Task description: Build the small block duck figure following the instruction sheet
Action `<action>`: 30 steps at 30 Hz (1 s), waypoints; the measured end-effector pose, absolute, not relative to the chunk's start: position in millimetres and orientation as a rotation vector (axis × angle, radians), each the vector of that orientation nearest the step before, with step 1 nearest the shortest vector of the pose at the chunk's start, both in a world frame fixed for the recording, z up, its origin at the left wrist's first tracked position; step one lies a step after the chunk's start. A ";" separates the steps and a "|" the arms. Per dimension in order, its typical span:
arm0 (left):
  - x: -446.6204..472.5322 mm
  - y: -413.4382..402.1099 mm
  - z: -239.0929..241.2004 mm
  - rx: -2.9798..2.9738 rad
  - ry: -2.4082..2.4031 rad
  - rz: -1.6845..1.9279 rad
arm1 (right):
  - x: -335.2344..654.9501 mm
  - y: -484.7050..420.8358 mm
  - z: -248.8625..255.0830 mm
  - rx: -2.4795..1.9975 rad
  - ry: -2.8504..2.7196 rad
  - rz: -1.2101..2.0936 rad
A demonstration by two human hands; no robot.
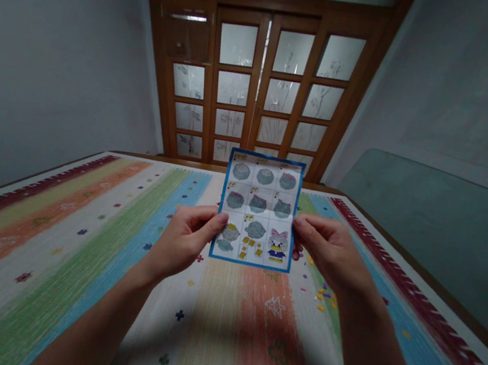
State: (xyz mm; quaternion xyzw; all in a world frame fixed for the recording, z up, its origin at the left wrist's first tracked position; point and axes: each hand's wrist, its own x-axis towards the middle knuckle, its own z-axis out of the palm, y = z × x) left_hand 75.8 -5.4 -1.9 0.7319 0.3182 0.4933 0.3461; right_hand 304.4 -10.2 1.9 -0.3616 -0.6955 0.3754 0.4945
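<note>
- The left hand (184, 240) pinches the left edge of an instruction sheet (259, 209), thumb on the front and curled fingers behind it.
- The right hand (331, 248) pinches the sheet's right edge in the same way, thumb pressed to the front.
- The sheet is held upright above the table, between both hands, facing the person. It has a blue border and a grid of nine panels with building steps; the bottom right panel shows a finished cartoon figure with a pink bow.
- Below lies a striped tablecloth (71, 253) in green, orange, blue and white.
- Small loose building pieces (323, 294) lie scattered on the cloth, just under the right hand.
- A wooden door (259, 84) with frosted panes stands beyond the table.
</note>
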 end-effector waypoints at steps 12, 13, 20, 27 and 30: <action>78.5 12.5 -10.3 1.862 0.925 1.306 | 420.1 45.3 -85.5 -1.776 -1.622 0.490; 79.5 13.0 -10.8 1.855 0.921 1.301 | 424.5 45.6 -94.2 -1.811 -1.619 0.475; 88.8 15.6 -12.3 1.843 0.921 1.256 | 440.4 34.5 -119.0 -1.949 -1.673 0.438; 87.9 16.3 -13.4 1.876 0.912 1.241 | 444.4 -0.4 -124.9 -1.953 -1.813 0.534; 85.5 17.5 -14.3 1.876 0.913 1.239 | 437.9 -12.7 -128.7 -1.915 -1.852 0.540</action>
